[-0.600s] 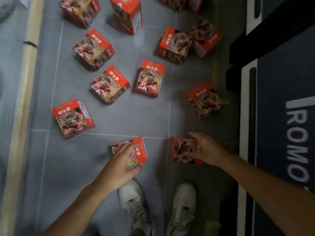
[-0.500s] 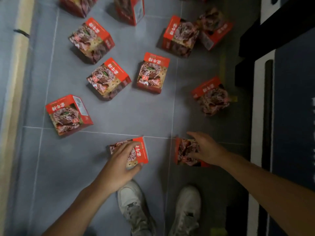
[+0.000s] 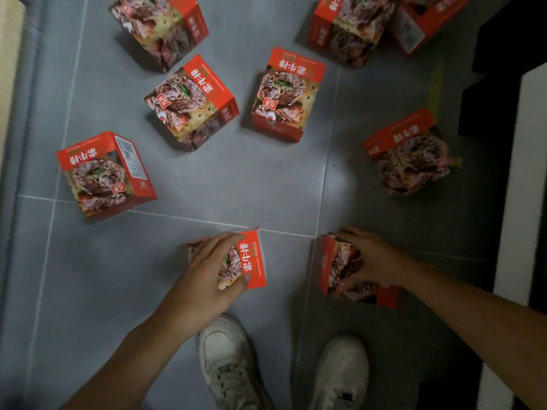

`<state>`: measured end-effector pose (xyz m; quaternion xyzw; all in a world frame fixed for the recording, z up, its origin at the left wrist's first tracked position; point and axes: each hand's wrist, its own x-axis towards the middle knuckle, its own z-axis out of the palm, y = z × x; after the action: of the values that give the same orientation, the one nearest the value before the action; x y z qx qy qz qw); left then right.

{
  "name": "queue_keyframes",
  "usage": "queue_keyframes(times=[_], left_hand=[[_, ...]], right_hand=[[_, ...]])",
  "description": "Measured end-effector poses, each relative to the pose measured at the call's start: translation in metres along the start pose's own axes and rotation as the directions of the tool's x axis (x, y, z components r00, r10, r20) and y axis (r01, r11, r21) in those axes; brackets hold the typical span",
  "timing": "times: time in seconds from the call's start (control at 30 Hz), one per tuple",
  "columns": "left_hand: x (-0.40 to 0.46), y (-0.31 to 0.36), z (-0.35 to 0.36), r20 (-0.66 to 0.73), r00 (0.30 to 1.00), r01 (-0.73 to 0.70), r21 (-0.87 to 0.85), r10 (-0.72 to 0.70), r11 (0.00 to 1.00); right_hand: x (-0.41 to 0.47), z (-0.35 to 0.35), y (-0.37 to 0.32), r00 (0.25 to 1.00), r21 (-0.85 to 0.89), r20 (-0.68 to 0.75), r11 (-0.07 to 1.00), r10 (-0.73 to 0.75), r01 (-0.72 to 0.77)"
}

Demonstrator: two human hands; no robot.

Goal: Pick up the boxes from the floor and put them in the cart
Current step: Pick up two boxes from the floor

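On the grey floor (image 3: 207, 184), each hand grips its own box: left hand (image 3: 207, 279) on the near box (image 3: 251, 258), right hand (image 3: 370, 261) on the right box (image 3: 340, 267).

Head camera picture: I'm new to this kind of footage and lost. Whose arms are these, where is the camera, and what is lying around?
The camera sits on a person's head, looking down past their own arms at their white shoes and a grey tiled floor. Red food boxes lie scattered there. The left hand grips one box from above, and the right hand grips another. Both boxes are near the feet; whether they are lifted is unclear. Others, like the box at far left, lie untouched. No cart is recognisable.
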<state>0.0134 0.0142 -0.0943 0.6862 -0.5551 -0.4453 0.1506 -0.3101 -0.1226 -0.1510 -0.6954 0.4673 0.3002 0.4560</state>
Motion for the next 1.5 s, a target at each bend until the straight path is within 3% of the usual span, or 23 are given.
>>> queue_keyframes(times=[0.1, 0.33, 0.63, 0.73, 0.9, 1.03, 1.27, 1.5], left_hand=[[-0.005, 0.001, -0.001, -0.029, 0.998, 0.06, -0.064, -0.062, 0.996], [-0.018, 0.004, -0.018, -0.05, 0.988, 0.14, -0.12, -0.147, 0.983], [-0.022, -0.005, -0.019, -0.011, 0.949, 0.314, 0.11, -0.314, 0.943], [-0.011, -0.011, -0.005, 0.023, 0.945, 0.313, 0.229, -0.327, 0.922], [0.018, -0.022, 0.023, 0.053, 0.963, 0.177, 0.615, -0.264, 0.768], [0.027, -0.031, 0.052, 0.017, 0.97, 0.151, 0.739, -0.242, 0.656], [0.02, -0.028, 0.027, -0.031, 0.97, 0.2, 0.664, -0.241, 0.721], [-0.021, 0.047, -0.097, -0.21, 0.937, 0.346, 0.429, -0.28, 0.834]], right_hand=[[-0.013, 0.008, -0.001, 0.997, 0.08, -0.071, 0.997, 0.024, -0.018], [-0.044, 0.013, -0.012, 0.957, 0.072, -0.264, 0.992, 0.118, -0.103], [-0.064, -0.024, -0.069, 0.891, 0.102, -0.448, 0.986, -0.075, 0.134], [-0.055, -0.033, -0.085, 0.864, 0.129, -0.489, 0.969, -0.12, 0.208], [-0.029, -0.031, -0.09, 0.822, 0.161, -0.544, 0.942, -0.165, 0.295], [-0.014, -0.025, -0.085, 0.806, 0.191, -0.572, 0.932, -0.149, 0.308], [-0.041, -0.044, -0.092, 0.787, 0.209, -0.601, 0.924, -0.138, 0.321], [-0.121, -0.126, -0.146, 0.767, 0.199, -0.628, 0.924, -0.135, 0.326]])
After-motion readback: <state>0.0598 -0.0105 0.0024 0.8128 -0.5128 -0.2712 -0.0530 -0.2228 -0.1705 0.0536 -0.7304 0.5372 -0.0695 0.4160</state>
